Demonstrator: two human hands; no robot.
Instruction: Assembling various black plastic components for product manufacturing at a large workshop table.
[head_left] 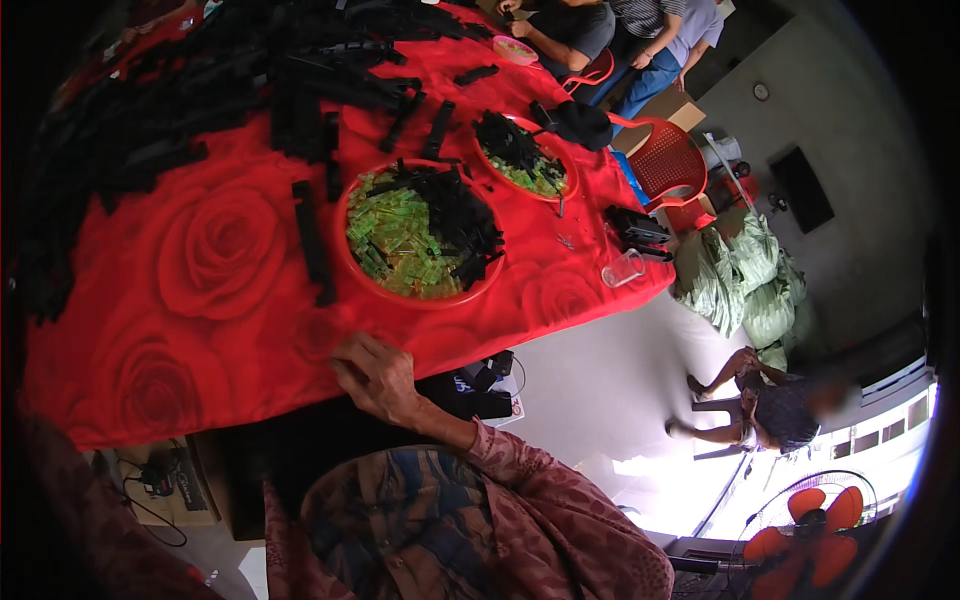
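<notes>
The fingers point(352, 356) of the right hand point(385, 384) are bent loosely downward at the near edge of the surface point(240, 335); whether anything is pinched beneath them, I cannot tell. The left hand is out of view, so the state of its fingers cannot be told either. A patterned reddish sleeve point(530, 468) covers the right arm up to near the wrist.

Just beyond the hand stands a large red basin point(425, 301), the nearest container. Light green pieces point(398, 240) fill its left part and black pieces point(465, 225) its right, the two heaps meeting in the middle. A long black strip point(312, 245) lies on the surface just left of the basin.

Farther off and to the right, a smaller red basin point(574, 181) holds the same mix, with black mostly at its far side and green at the near side. To its right, near the edge of the surface, are black boxes point(637, 226) and a clear cup point(623, 268) lying tilted. A wide pile of black strips point(240, 80) spreads over the far left.

Past the surface are a red chair point(668, 160), pale green sacks point(745, 275) on the floor, a person point(785, 410) and an orange-bladed fan point(808, 540).
</notes>
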